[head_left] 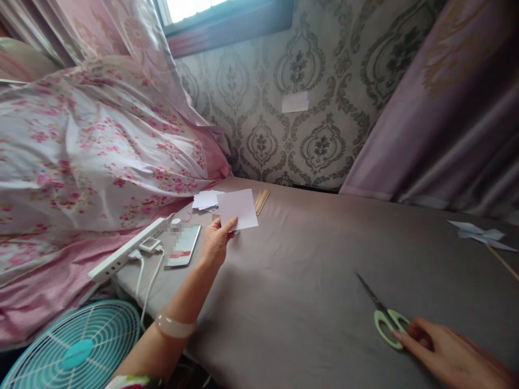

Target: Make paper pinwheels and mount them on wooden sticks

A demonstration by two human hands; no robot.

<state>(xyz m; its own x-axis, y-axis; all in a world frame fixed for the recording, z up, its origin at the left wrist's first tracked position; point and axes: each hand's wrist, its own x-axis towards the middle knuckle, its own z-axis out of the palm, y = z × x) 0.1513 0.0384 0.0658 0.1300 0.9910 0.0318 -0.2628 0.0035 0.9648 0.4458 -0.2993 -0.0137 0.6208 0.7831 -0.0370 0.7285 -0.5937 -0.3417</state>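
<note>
A square sheet of white paper [239,209] is pinched between the thumb and fingers of my left hand [219,240], held above the grey surface. Behind it and to its left lies a stack of white paper pieces [206,200]. A bundle of thin wooden sticks [263,201] rests just right of the sheet. At the lower right, my right hand [441,343] has thumb and fingers closed on a green handle of the scissors [383,316]. The scissors' blades are together and point away to the upper left. A paper pinwheel [480,235] on a stick lies at the far right.
Left of my arm are a phone or tablet [188,246] and a white power strip [125,251] with cables. A turquoise fan [77,351] stands at the lower left. Floral bedding [93,140] borders the left; a curtain [425,108] hangs at the right.
</note>
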